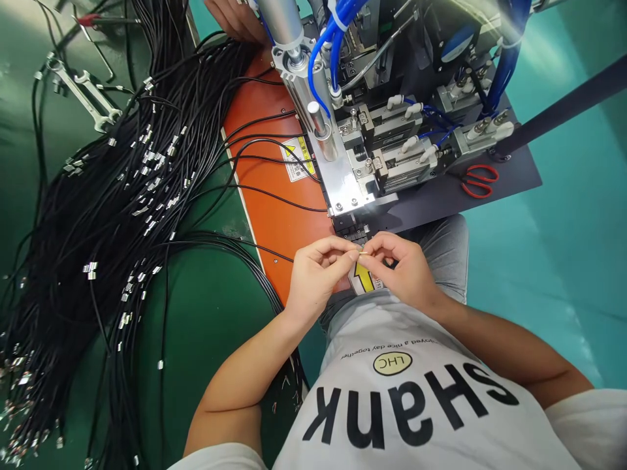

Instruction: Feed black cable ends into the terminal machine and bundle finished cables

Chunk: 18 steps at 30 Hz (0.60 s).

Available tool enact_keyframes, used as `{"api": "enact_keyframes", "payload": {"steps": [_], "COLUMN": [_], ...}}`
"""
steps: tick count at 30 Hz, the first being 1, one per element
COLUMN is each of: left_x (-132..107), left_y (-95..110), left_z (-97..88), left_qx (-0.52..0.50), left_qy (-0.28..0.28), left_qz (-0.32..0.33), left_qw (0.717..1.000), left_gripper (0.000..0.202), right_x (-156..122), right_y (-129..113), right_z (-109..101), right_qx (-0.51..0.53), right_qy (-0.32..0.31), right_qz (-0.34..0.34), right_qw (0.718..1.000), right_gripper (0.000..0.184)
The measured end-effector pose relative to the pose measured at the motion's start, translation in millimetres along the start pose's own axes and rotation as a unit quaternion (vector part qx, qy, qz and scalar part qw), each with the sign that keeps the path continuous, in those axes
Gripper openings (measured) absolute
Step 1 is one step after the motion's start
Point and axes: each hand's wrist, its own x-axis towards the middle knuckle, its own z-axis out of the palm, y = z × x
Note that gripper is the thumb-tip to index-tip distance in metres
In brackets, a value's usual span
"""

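My left hand (pixel 317 271) and my right hand (pixel 402 267) meet fingertip to fingertip just in front of the machine (pixel 362 163), over its orange base plate (pixel 274 215). Both pinch the thin bare end of a black cable (pixel 255 247) that runs off left toward the big bundle of black cables (pixel 112 215). A yellow arrow sticker (pixel 363 277) lies right under the fingers. The cable tip itself is tiny and mostly hidden by my fingertips.
Several cables drape across the orange plate into the machine. Red scissors (pixel 479 180) lie on the dark plate at right. Wrenches (pixel 81 91) rest on the green table at far left. Another person's hand (pixel 235 18) shows at the top edge. Blue air hoses (pixel 337 39) loop above.
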Motion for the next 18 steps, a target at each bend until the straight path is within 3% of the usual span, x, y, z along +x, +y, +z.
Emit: {"api": "enact_keyframes", "payload": {"steps": [12,18], "left_x": [0.3,-1.9], "left_y": [0.6,2.6], "left_z": [1.7,1.8], "left_qx": [0.035,0.043], "left_qy": [-0.003,-0.007], "left_qz": [0.002,-0.005], "left_qw": [0.999,0.999], "left_gripper": [0.021,0.021], "right_x": [-1.6,0.3], "right_y": [-5.9,-6.6], "right_z": [-7.8,-7.3], "right_qx": [-0.022,-0.038], "right_qy": [0.018,0.020], "right_qz": [0.004,-0.029], "right_qw": [1.000,0.999], "right_gripper": [0.009,0.005]}}
